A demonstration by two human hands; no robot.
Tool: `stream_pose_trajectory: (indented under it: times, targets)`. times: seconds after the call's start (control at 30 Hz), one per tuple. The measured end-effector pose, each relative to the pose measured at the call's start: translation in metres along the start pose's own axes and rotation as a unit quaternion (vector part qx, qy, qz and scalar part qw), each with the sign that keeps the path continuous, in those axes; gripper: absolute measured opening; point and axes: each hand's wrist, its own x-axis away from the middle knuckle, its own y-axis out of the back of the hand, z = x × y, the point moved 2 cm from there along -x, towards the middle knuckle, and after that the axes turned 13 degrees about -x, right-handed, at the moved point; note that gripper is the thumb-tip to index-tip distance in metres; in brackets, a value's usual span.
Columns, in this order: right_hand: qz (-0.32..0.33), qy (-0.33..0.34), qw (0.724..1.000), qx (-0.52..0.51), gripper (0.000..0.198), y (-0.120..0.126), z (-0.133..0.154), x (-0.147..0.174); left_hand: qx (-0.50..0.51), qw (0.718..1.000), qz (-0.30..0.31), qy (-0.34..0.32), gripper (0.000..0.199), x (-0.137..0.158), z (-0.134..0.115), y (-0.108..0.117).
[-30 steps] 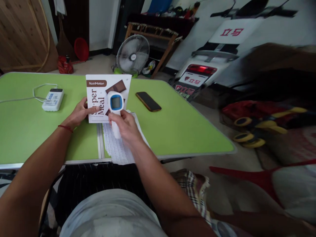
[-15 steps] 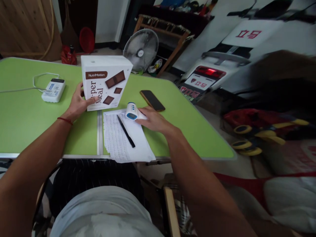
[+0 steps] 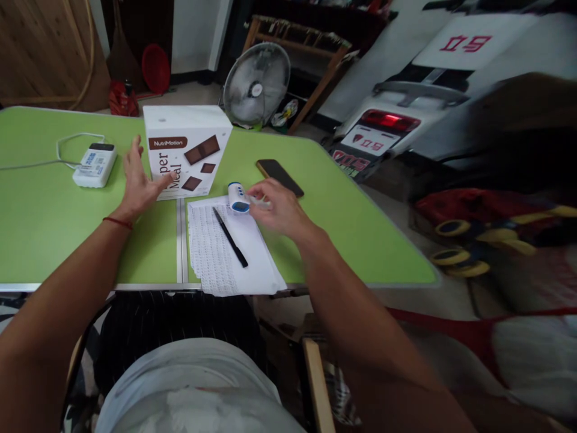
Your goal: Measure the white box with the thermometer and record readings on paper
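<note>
A white infrared thermometer [image 3: 238,198] with blue trim lies at the top edge of the paper sheets [image 3: 256,264]. My right hand [image 3: 282,207] has its fingers around the thermometer's pale handle, slightly blurred. A white NutriMotion box [image 3: 187,159] with chocolate pieces printed on it stands upright on the table. Beside its left side, my left hand [image 3: 139,183] is open, its fingers spread and its thumb in front of the box's lower front. Whether that thumb touches the box I cannot tell. A black pen [image 3: 229,237] rests across the handwritten sheets.
The green table [image 3: 351,240] also carries a smartphone [image 3: 280,178] beyond my right hand and a white plug-in device [image 3: 95,165] with a cable at the left. Past the table stand a fan [image 3: 256,87] and a white scooter [image 3: 387,132].
My left hand has loosened from the box, its fingers spreading away from the left side. The box now stands on the table. The thermometer has shifted slightly away and turned, and my right-hand fingers have moved on its handle.
</note>
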Motion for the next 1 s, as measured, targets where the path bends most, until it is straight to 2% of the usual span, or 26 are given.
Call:
stream_pose_trajectory:
  times: [0.1, 0.17, 0.23, 0.3, 0.4, 0.47, 0.53, 0.6, 0.67, 0.73, 0.83, 0.9, 1.0]
  targets:
    - [0.083, -0.041, 0.996, 0.007, 0.013, -0.015, 0.034, 0.006, -0.076, 0.991, -0.107, -0.017, 0.065, 0.001, -0.018, 0.013]
    - [0.123, -0.059, 0.99, 0.044, 0.018, -0.025, 0.047, 0.009, -0.083, 0.99, -0.106, -0.031, 0.043, 0.003, -0.034, 0.016]
    - [0.144, -0.061, 0.985, 0.073, 0.022, -0.033, 0.052, 0.009, -0.086, 0.995, -0.02, -0.055, 0.024, 0.007, -0.05, 0.012]
    - [0.15, -0.043, 0.986, 0.06, 0.029, -0.035, 0.05, 0.007, -0.099, 0.984, 0.12, -0.085, 0.019, 0.014, -0.062, 0.003]
    - [0.118, -0.011, 0.99, -0.071, 0.032, -0.032, 0.041, -0.005, -0.139, 0.938, 0.302, -0.098, 0.014, 0.025, -0.07, -0.01]
    - [0.089, -0.005, 0.973, -0.211, 0.026, -0.03, 0.035, -0.016, -0.182, 0.906, 0.371, -0.091, 0.027, 0.028, -0.07, -0.015]
    - [0.075, 0.003, 0.934, -0.35, 0.02, -0.032, 0.034, -0.026, -0.221, 0.881, 0.411, -0.078, 0.041, 0.03, -0.069, -0.017]
    - [0.066, 0.014, 0.89, -0.451, 0.034, -0.039, 0.035, -0.033, -0.242, 0.866, 0.432, -0.069, 0.049, 0.03, -0.067, -0.017]
    - [0.043, 0.017, 0.858, -0.511, 0.045, -0.051, 0.039, -0.034, -0.248, 0.861, 0.438, -0.074, 0.052, 0.03, -0.067, -0.017]
    - [0.024, -0.006, 0.836, -0.548, 0.045, -0.065, 0.041, -0.031, -0.249, 0.861, 0.434, -0.089, 0.054, 0.029, -0.067, -0.016]
    - [0.009, -0.076, 0.816, -0.573, 0.047, -0.083, 0.041, -0.023, -0.256, 0.858, 0.434, -0.103, 0.056, 0.029, -0.068, -0.015]
    - [-0.029, -0.113, 0.819, -0.562, 0.044, -0.089, 0.039, -0.018, -0.259, 0.855, 0.438, -0.101, 0.054, 0.029, -0.069, -0.014]
    - [-0.092, -0.134, 0.83, -0.533, 0.031, -0.091, 0.035, -0.016, -0.246, 0.854, 0.447, -0.101, 0.045, 0.028, -0.069, -0.014]
